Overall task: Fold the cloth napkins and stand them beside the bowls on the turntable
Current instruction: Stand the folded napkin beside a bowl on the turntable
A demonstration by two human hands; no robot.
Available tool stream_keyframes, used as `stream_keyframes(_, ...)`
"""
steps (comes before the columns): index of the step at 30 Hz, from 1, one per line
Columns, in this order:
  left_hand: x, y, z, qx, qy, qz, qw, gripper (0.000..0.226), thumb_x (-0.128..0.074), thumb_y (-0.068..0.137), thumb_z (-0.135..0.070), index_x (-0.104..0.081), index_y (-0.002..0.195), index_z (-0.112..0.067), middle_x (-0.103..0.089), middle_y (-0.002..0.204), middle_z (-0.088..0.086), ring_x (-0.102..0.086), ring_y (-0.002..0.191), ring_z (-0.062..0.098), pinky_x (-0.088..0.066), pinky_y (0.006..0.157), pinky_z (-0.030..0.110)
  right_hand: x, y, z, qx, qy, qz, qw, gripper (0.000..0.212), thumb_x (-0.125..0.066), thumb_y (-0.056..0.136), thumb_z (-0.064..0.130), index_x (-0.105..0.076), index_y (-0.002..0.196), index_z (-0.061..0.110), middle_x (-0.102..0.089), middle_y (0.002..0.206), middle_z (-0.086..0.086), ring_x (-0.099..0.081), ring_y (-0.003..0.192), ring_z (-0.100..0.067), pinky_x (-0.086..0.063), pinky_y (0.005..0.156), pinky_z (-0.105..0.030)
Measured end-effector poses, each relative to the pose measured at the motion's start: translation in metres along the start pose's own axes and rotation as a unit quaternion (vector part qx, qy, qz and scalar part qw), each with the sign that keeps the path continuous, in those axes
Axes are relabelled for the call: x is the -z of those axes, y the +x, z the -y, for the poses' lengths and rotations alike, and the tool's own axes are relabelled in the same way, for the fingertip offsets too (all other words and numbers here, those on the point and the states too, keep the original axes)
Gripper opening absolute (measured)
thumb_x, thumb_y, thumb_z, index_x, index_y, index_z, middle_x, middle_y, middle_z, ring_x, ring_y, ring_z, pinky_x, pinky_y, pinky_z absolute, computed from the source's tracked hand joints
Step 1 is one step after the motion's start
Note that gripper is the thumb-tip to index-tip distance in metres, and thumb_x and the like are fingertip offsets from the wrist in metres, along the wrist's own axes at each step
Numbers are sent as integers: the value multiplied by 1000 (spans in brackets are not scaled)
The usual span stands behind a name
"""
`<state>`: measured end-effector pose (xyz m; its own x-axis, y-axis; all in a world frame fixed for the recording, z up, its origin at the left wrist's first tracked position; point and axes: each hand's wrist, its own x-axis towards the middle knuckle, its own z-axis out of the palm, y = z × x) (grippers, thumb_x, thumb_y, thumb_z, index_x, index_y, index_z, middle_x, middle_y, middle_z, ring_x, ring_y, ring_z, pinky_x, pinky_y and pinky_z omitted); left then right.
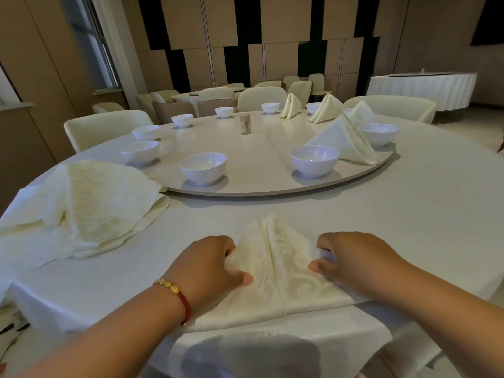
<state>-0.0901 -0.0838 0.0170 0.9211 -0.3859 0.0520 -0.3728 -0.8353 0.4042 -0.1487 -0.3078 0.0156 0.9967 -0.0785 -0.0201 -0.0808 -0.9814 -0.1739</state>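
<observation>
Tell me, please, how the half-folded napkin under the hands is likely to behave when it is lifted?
The napkin is probably floppy: its layers lie flat and creased. Its folds may open unless both hands keep pinching them. It looks light, like thin cloth.

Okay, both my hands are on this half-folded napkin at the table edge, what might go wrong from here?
1. The napkin lies right at the near edge of the table; it may slip off if the left hand or right hand lets go.
2. Its two flaps meet at a centre seam and could spring open.
3. The loose napkin pile touches the turntable rim, so spinning might drag it.
</observation>
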Motion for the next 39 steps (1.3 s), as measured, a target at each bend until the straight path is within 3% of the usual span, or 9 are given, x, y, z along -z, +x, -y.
stream_keyframes(5, -9, -10, 7, -89, 72, -80, 990, 67, -67, 82, -48, -31, 139, -43, -42, 130, -16, -43, 121, 11, -36, 102, 24, -7, 0, 2, 59, -27, -64, 996, 45, -52, 92, 50, -36, 130, 33, -50, 121, 9, -49, 106, -13, -42, 86, -26)
stream_keyframes(8, -14, -11, 13, -198, 158, -89, 963, 42, -54, 90, -42, -55, 131, -34, -55, 133, -12, -53, 124, 22, -36, 98, 33, -17, 4, -2, 170, -42, -66, 982, 51, -32, 97, 50, -25, 146, 38, -32, 148, 13, -29, 137, -14, -24, 108, -25)
stream_keyframes(10, -13, -11, 10, -197, 170, -23, 965, 46, -25, 97, -46, -46, 138, -38, -40, 145, -20, -34, 139, 13, -17, 109, 29, -18, 5, -3, 217, -57, -18, 974, 62, -8, 91, 60, -14, 150, 43, -13, 158, 20, -6, 147, -9, -9, 111, -23)
stream_keyframes(14, -16, -5, 16, -193, 155, 40, 968, 65, 2, 86, -57, -8, 149, -44, 3, 152, -30, 18, 140, -6, 21, 108, 21, -13, 7, -3, 242, -63, 49, 967, 73, 10, 77, 64, 1, 148, 48, 10, 156, 28, 21, 142, 2, 4, 118, -25)
stream_keyframes(24, -8, 2, 10, -184, 165, 139, 959, 68, 7, 78, -67, 8, 144, -52, -2, 156, -26, 13, 141, -6, 20, 114, 34, -14, 12, -4, 240, -77, 112, 961, 78, 12, 71, 70, 6, 146, 50, 14, 154, 30, 23, 141, 3, 5, 119, -29)
stream_keyframes(28, -2, 7, 5, -197, 230, 149, 941, 72, 11, 75, -67, 1, 145, -52, -5, 158, -20, 10, 145, 2, 19, 115, 43, -9, 16, -2, 257, -65, 100, 959, 76, 5, 80, 67, -16, 149, 45, -7, 156, 28, 10, 145, 2, 0, 119, -25)
stream_keyframes(32, -3, 11, 2, -204, 256, 158, 932, 74, 9, 76, -67, -3, 147, -50, -7, 159, -17, 5, 147, 6, 17, 115, 48, 7, 46, 3, 262, 34, 58, 963, 49, -25, 99, 50, -63, 114, 24, -63, 117, 8, -49, 117, -10, -31, 107, -23)
stream_keyframes(36, -3, 11, 3, -205, 251, 157, 933, 69, 5, 81, -67, -5, 147, -50, -9, 159, -18, 2, 147, 6, 19, 114, 45, 11, 90, 22, 292, 18, -32, 956, 29, -41, 100, 39, -62, 111, 23, -61, 108, 6, -52, 101, -11, -43, 92, -33)
stream_keyframes(39, -4, 9, 5, -204, 247, 156, 935, 69, 5, 82, -68, -4, 148, -49, -9, 159, -17, 2, 146, 6, 18, 115, 45, 3, 114, 40, 320, 5, 7, 947, 26, -43, 100, 38, -61, 104, 20, -57, 99, 3, -51, 92, -13, -44, 87, -36)
